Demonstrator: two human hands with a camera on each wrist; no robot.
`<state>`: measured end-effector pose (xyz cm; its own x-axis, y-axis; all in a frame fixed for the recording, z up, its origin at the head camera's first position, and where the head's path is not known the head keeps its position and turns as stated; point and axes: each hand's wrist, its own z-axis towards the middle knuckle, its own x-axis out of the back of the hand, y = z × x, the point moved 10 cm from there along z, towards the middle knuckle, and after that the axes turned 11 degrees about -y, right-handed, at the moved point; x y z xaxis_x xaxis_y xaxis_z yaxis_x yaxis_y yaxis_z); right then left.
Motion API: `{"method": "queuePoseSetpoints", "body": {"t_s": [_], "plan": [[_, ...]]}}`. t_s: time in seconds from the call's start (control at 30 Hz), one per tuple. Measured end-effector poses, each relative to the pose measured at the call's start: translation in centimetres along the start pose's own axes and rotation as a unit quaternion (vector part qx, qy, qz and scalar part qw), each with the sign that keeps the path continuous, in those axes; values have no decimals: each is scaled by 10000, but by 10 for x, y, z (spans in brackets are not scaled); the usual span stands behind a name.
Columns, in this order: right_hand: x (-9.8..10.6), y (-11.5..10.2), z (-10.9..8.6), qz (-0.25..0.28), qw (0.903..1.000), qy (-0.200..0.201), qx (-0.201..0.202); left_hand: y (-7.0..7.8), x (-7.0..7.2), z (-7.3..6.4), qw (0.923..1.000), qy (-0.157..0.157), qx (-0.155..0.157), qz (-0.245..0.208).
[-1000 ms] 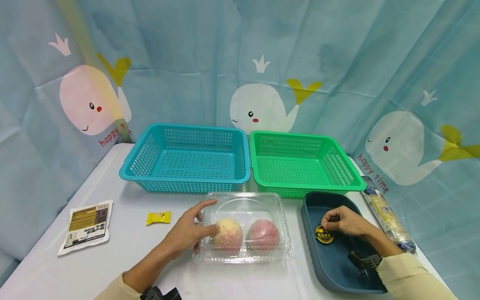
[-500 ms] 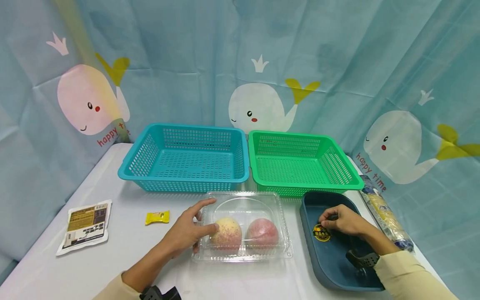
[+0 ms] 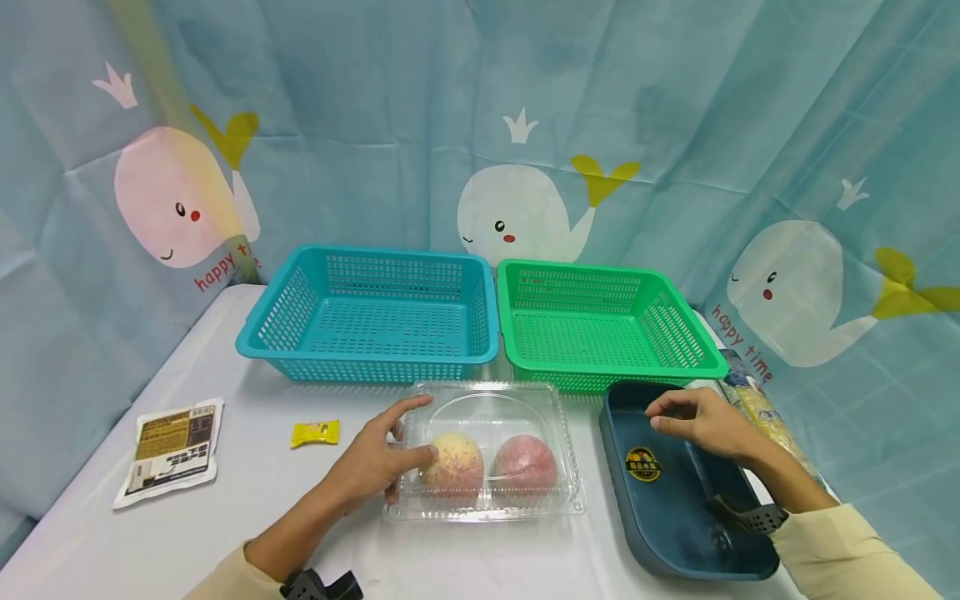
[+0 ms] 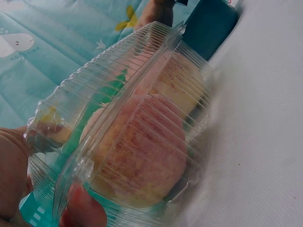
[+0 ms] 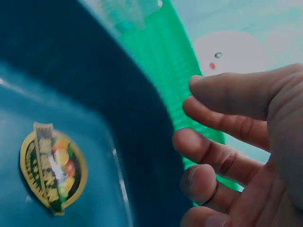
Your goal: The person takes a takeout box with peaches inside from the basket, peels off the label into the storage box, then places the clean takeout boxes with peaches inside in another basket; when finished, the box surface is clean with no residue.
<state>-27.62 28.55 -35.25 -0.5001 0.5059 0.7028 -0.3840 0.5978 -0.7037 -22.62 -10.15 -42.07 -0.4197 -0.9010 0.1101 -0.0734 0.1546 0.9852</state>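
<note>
Change noted: the right hand [image 3: 707, 422] has come away from the round sticker [image 3: 643, 465] — fingers loosely parted, holding nothing visible. The sticker lies at nine o'clock inside the blue tray [image 3: 627, 515], itself at four o'clock in the head view; handling of it appears finished. The left hand [image 3: 372, 460] is unchanged — gripping the clear container [image 3: 491, 423] at its nine o'clock end.

Blue basket [image 3: 367, 362], green basket [image 3: 615, 372], dark blue tray [image 3: 675, 512], gold-and-black sticker [image 3: 643, 465], clear box [image 3: 491, 408], pale yellow fruit [image 3: 453, 468] speckled red, pink fruit [image 3: 525, 468], yellow packet [image 3: 315, 433], white pouch [image 3: 168, 458] labelled brown, beige sleeve [image 3: 851, 546], white desk [image 3: 255, 467], pale blue curtain [image 3: 360, 142] printed with whales [image 3: 517, 208].
</note>
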Motion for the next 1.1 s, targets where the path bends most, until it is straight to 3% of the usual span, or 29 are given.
{"method": "queuePoseSetpoints", "body": {"t_s": [0.2,0.37,0.57,0.83,1.1], "plan": [[15,-17,-2,34,9988,396,-271,1,-1,-1,9999,-49,-48,-85],[31,-28,-2,-478,9953,802,-256,1,-1,-1,10000,-26,-51,-59],[58,-36,-8,-975,9833,1536,-69,0,-1,-2,10000,-29,-38,-23],[84,-20,-12,-730,9747,2110,-61,2,-2,-2,9999,-109,-80,-23],[94,4,-14,-922,9681,2273,-514,0,-2,-1,9999,-79,-45,-63]]}}
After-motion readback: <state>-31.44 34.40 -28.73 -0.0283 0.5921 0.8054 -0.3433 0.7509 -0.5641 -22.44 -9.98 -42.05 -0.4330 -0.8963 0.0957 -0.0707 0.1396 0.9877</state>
